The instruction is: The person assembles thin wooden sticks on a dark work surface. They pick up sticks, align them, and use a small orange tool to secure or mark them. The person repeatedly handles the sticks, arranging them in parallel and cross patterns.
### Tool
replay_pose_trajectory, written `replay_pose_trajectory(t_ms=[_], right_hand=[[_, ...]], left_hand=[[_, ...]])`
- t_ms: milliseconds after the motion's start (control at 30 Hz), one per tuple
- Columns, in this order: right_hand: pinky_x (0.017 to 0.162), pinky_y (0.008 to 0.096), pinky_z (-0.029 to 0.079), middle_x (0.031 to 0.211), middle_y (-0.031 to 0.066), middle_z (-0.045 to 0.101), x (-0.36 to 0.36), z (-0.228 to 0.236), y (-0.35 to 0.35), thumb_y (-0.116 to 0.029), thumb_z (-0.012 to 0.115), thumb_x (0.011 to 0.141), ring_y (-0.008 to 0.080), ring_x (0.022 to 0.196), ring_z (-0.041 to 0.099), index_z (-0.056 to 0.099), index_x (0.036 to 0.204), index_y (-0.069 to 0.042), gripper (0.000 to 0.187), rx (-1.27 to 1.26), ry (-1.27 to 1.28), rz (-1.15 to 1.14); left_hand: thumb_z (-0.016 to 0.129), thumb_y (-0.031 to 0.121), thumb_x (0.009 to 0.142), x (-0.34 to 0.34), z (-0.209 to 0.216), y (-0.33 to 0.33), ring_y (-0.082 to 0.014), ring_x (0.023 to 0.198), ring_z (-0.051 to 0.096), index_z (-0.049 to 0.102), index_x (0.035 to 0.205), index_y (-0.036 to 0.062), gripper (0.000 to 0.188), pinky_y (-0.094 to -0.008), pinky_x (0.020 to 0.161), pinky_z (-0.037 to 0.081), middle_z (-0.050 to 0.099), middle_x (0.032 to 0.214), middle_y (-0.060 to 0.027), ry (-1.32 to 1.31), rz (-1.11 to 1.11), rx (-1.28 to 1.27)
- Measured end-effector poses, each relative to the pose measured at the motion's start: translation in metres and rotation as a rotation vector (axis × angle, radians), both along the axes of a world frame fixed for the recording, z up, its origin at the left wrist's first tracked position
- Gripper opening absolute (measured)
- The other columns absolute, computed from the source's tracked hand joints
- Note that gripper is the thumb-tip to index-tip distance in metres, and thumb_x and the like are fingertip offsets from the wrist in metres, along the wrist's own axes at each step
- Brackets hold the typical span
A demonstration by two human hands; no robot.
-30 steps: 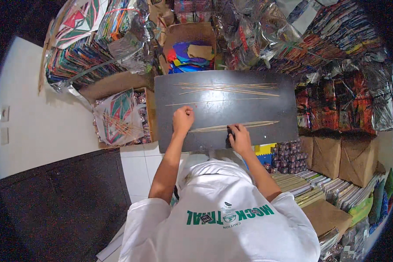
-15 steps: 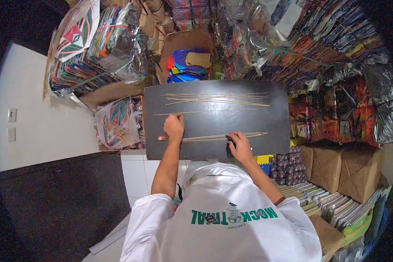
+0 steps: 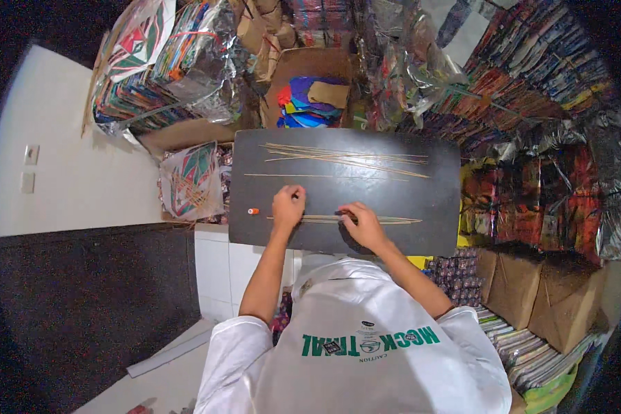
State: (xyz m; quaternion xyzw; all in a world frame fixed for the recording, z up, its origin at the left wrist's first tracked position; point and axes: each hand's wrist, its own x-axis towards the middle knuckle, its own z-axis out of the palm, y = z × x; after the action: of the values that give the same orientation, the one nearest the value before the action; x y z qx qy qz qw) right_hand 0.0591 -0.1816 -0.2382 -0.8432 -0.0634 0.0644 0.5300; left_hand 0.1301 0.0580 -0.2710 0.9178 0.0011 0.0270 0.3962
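Thin bamboo-like sticks lie on a dark tabletop [image 3: 310,241]. The near bundle of sticks [image 3: 393,221] runs left to right beneath my hands. My left hand [image 3: 288,205] is curled closed just above the bundle's left part; whatever its fingers hold, if anything, is hidden. My right hand [image 3: 363,226] is over the middle of the bundle, thumb and fingers drawn together at a small dark thing I cannot make out. A single stick [image 3: 317,176] lies alone farther back. Beyond it, several crossed sticks [image 3: 345,157] form a loose pile.
A small orange-and-white cylinder [image 3: 254,211] lies near the table's left edge. Behind the table stands a cardboard box [image 3: 317,65] with colourful folded pieces. Plastic-wrapped stacks [image 3: 524,62] crowd the back and right. A box with patterned sheet [image 3: 193,179] stands at the left.
My left hand has come nearer and slightly right, away from the single stick. My right hand has slid left along the near bundle. The whole view has shifted slightly.
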Motion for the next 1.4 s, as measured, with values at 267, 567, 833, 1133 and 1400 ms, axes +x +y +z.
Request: replay_pose_trajectory(t_ms=[267,567,833,1133,1400], right_hand=[[0.077,0.0277,0.054,0.096,0.0075,0.073,0.011,0.001,0.052,-0.009,0.066,0.094,0.0104,0.085,0.066,0.069,0.112,0.002,0.021,0.31,0.27,0.053],[0.07,0.0259,0.052,0.086,0.0036,0.069,0.0,-0.014,0.111,-0.007,0.059,0.098,0.0085,0.074,0.062,0.066,0.098,0.002,0.011,0.255,0.312,0.247],[0.069,0.0359,0.05,0.077,0.012,0.066,-0.007,-0.026,0.153,-0.024,0.056,0.099,0.02,0.069,0.061,0.067,0.092,0.0,0.027,0.082,0.239,0.191],[0.07,0.0338,0.051,0.08,0.0103,0.069,-0.006,-0.05,0.164,-0.022,0.06,0.098,0.0173,0.073,0.064,0.067,0.098,0.0,0.023,0.065,0.341,0.123],[0.068,0.0267,0.047,0.079,0.0016,0.064,-0.007,-0.038,0.171,-0.026,0.064,0.099,0.0084,0.07,0.056,0.066,0.093,-0.001,0.026,0.151,0.362,0.111]], left_hand=[[0.072,0.012,0.086,-0.074,0.078,-0.013,-0.0205,0.073,0.067,0.074,0.096,0.0043,0.013,-0.0328,0.068,0.053,0.07,0.087,-0.0112,0.045,-0.049,-0.173],[0.072,0.015,0.087,-0.119,0.062,0.047,-0.0244,0.073,0.067,0.075,0.097,0.0067,0.014,-0.036,0.068,0.054,0.071,0.09,-0.0107,0.064,0.064,-0.202],[0.071,0.016,0.086,-0.12,0.033,0.096,-0.028,0.079,0.069,0.075,0.1,0.0079,0.017,-0.0388,0.071,0.054,0.071,0.093,-0.0098,0.111,0.273,-0.092],[0.063,0.019,0.089,-0.109,-0.018,0.116,-0.0263,0.091,0.067,0.073,0.093,0.0114,0.013,-0.0436,0.08,0.048,0.068,0.095,-0.0064,0.059,0.081,0.48],[0.062,0.01,0.085,-0.108,-0.027,0.117,-0.0249,0.092,0.064,0.063,0.098,0.0113,0.013,-0.0416,0.084,0.043,0.064,0.095,-0.0073,0.046,0.031,0.605]])
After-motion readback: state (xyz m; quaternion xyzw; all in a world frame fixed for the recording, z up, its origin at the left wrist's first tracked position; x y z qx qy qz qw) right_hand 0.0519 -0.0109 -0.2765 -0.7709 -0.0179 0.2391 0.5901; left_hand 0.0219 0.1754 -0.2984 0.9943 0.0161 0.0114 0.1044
